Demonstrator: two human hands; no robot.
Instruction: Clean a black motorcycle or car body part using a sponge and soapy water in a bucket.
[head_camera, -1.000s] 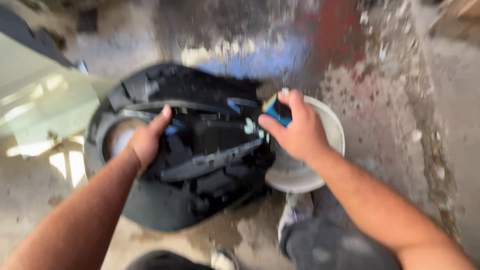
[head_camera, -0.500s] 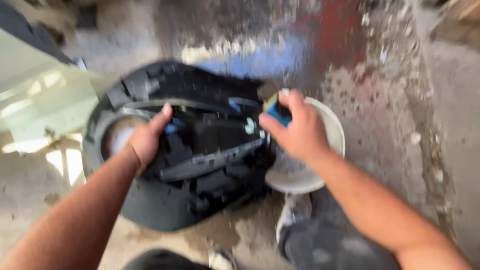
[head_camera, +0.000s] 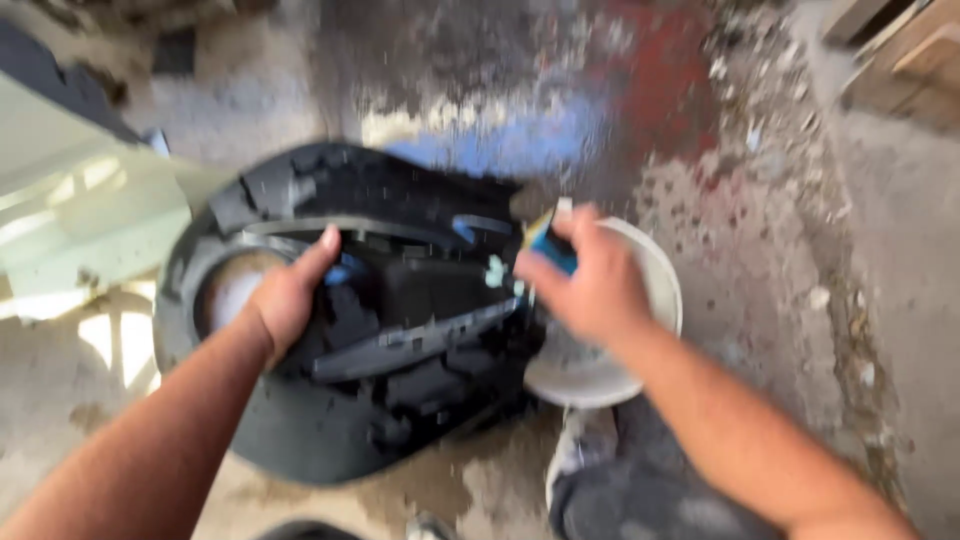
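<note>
A large black plastic panel (head_camera: 400, 330) with ribs and a round opening lies tilted on the stained concrete floor. My left hand (head_camera: 290, 295) grips its inner ridge near the round opening. My right hand (head_camera: 590, 285) is closed on a small blue and yellow sponge-like pad (head_camera: 548, 240), held at the panel's right edge, just above a white bucket (head_camera: 655, 290). The frame is blurred by motion.
A pale green panel (head_camera: 90, 210) lies at the left. Wooden boards (head_camera: 900, 50) sit at the top right. My grey trouser leg (head_camera: 640, 490) and shoe (head_camera: 585, 440) are below the bucket. Rubble is scattered across the floor on the right.
My right hand with the pad has shifted slightly along the panel's right edge. My left hand keeps its grip on the panel.
</note>
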